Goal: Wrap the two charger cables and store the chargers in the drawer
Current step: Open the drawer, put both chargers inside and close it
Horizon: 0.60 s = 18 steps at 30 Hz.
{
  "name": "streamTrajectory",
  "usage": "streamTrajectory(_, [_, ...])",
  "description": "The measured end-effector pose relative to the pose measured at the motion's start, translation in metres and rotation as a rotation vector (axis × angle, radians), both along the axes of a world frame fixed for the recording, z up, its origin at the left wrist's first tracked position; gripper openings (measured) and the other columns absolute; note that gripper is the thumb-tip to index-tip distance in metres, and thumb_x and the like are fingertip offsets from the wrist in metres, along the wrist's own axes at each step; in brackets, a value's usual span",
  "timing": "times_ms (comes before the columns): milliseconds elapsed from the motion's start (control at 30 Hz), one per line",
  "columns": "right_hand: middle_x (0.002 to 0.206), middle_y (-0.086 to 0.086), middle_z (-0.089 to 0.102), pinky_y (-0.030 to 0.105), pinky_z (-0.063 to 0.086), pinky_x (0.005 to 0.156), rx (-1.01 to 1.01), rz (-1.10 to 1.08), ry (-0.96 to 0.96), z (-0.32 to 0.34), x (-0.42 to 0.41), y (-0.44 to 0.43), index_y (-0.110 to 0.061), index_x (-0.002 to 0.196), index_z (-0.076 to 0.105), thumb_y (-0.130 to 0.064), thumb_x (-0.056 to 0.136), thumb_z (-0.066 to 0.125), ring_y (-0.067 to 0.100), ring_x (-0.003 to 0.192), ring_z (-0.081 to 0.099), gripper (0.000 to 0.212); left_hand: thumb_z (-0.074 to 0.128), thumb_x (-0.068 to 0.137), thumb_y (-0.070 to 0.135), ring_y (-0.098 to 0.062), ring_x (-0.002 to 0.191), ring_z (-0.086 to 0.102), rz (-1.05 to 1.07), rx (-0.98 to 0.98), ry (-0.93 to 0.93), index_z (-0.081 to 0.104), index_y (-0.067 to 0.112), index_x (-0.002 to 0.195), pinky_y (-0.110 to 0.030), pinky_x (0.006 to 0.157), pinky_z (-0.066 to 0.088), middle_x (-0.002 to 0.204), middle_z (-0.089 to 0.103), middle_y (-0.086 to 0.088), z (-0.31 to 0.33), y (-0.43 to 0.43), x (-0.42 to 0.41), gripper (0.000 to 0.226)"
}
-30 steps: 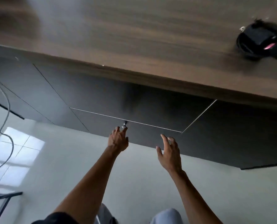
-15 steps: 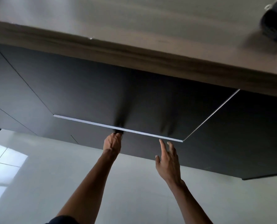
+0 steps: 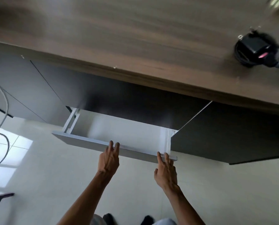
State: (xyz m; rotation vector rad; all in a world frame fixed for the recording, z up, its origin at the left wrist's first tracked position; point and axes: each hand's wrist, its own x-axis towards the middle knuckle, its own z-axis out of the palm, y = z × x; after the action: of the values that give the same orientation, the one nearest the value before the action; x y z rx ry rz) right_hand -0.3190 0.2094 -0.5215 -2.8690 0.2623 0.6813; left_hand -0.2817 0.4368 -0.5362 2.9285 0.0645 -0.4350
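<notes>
Both hands at the drawer (image 3: pixel 90 142) front: left hand (image 3: pixel 109 159) & right hand (image 3: pixel 166 172), fingers mostly straight, tips on its top lip, nothing pinched. Half a sec ago it was only cracked open; now it's pulled well out, white inside showing, nothing seen in the visible part. Black chargers (image 3: pixel 262 52) sit on the tabletop (image 3: pixel 135 38) far right, well apart from the drawer; blurred, can't tell if both are wrapped. Storage looks ready; next prob fetch them.
</notes>
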Motion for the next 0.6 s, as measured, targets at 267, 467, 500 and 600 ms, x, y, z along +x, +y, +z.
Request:
streamTrajectory(267, [0.165, 0.012, 0.019, 0.044, 0.038, 0.114, 0.075, 0.046, 0.289, 0.057, -0.053, 0.01, -0.015, 0.158, 0.015, -0.037, 0.101, 0.048, 0.038, 0.145, 0.032, 0.07, 0.046, 0.102, 0.016, -0.026, 0.132, 0.058, -0.14, 0.096, 0.406, 0.011, 0.018, 0.16, -0.035, 0.099, 0.05, 0.17, 0.004, -0.011, 0.068, 0.012, -0.049, 0.068])
streamTrajectory(467, [0.161, 0.015, 0.029, 0.039, 0.037, 0.116, 0.097, -0.021, -0.005, 0.181, -0.113, 0.008, -0.013, 0.157, 0.021, -0.041, 0.102, 0.042, 0.032, 0.146, 0.033, 0.066, 0.03, 0.108, 0.037, -0.034, 0.157, 0.013, -0.257, 0.013, 0.227, 0.001, 0.019, 0.161, -0.042, 0.126, 0.02, 0.17, -0.004, -0.011, 0.218, 0.0, -0.088, 0.063])
streamTrajectory(500, [0.16, 0.015, 0.031, 0.04, 0.038, 0.116, 0.102, -0.046, -0.075, 0.206, -0.115, 0.005, -0.013, 0.156, 0.023, -0.041, 0.101, 0.044, 0.032, 0.146, 0.034, 0.065, 0.029, 0.108, 0.038, -0.034, 0.157, 0.009, -0.271, 0.001, 0.17, 0.001, 0.018, 0.161, -0.042, 0.127, 0.016, 0.17, -0.004, -0.012, 0.245, -0.005, -0.087, 0.063])
streamTrajectory(600, [0.157, 0.016, 0.039, 0.043, 0.041, 0.115, 0.118, -0.114, -0.27, 0.26, -0.114, -0.007, -0.013, 0.153, 0.034, -0.048, 0.1, 0.046, 0.034, 0.144, 0.038, 0.064, 0.038, 0.105, 0.04, -0.036, 0.154, 0.022, -0.336, -0.057, -0.034, 0.019, 0.016, 0.159, -0.044, 0.123, 0.024, 0.168, 0.012, -0.014, 0.303, -0.023, -0.082, 0.063])
